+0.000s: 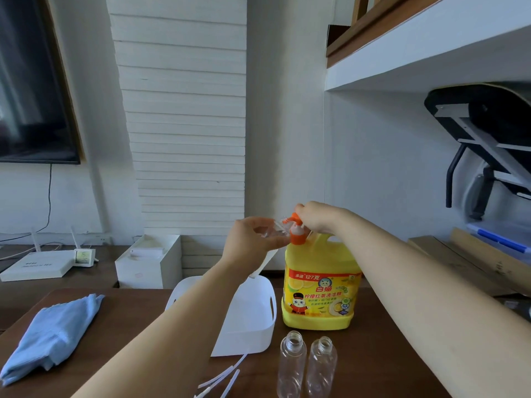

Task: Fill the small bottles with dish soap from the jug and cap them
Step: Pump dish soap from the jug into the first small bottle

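Observation:
A yellow dish soap jug (320, 285) with an orange pump head (296, 229) stands upright on the brown table. My right hand (317, 216) rests on top of the pump, fingers curled over it. My left hand (253, 242) holds a small clear bottle (277, 229) tilted with its mouth at the pump's spout. Two more clear bottles (291, 363) (321, 366) stand uncapped in front of the jug. Thin white pump tubes (221, 379) lie on the table beside them.
A white plastic basket (258, 326) sits left of the jug, partly behind my left forearm. A folded blue cloth (54, 337) lies at the table's left. White boxes (149, 262) and a router (40, 264) stand on the lower shelf behind.

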A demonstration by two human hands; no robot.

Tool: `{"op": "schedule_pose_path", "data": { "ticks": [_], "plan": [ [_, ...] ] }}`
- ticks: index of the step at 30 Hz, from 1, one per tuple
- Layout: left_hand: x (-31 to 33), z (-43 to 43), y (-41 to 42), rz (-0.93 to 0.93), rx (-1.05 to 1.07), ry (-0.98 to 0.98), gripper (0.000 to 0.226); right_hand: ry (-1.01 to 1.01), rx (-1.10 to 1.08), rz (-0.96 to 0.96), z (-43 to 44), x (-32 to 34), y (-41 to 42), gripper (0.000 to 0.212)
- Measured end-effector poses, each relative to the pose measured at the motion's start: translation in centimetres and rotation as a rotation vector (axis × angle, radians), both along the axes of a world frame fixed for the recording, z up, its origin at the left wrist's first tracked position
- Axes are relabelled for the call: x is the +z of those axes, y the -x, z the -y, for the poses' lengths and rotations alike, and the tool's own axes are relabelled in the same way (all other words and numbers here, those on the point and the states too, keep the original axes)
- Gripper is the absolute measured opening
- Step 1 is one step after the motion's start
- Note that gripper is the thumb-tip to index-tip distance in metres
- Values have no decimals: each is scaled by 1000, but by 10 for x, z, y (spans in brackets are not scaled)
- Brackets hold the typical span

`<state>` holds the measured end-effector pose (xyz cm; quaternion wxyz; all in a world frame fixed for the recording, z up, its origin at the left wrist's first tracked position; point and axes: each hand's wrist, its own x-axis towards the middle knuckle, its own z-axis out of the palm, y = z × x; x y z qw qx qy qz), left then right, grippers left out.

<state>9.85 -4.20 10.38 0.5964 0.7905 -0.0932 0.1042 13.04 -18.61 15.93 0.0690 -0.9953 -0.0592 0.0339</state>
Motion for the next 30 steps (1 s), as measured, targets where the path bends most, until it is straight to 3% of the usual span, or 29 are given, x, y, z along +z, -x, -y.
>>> {"op": "schedule_pose_path", "data": {
  "ticks": [4, 8, 12, 16, 20, 26, 30],
  "plan": [
    [3, -2, -1, 13, -5, -25, 30, -46, 1, 5, -1, 3, 3, 28],
    [1, -1, 0, -1, -10, -6, 47, -67, -19, 15, -2, 0, 3, 26],
    [-1, -2, -2, 1, -26, -9, 24, 4, -16, 34, 0, -5, 0, 35],
    [-7, -3, -4, 7, -9, -58, 49, 179, 17, 50, -2, -11, -6, 45],
    [-12, -3, -5, 6, 1, -59, 49, 224, 27, 55, -5, -14, -5, 48],
    [-4, -2, -3, 1, -9, 0, 48, 13, 24, 8, 1, -5, 2, 12],
    [0, -3, -5, 3, -2, -12, 52, -77, 0, 10, -1, 3, 6, 28]
  ]
}}
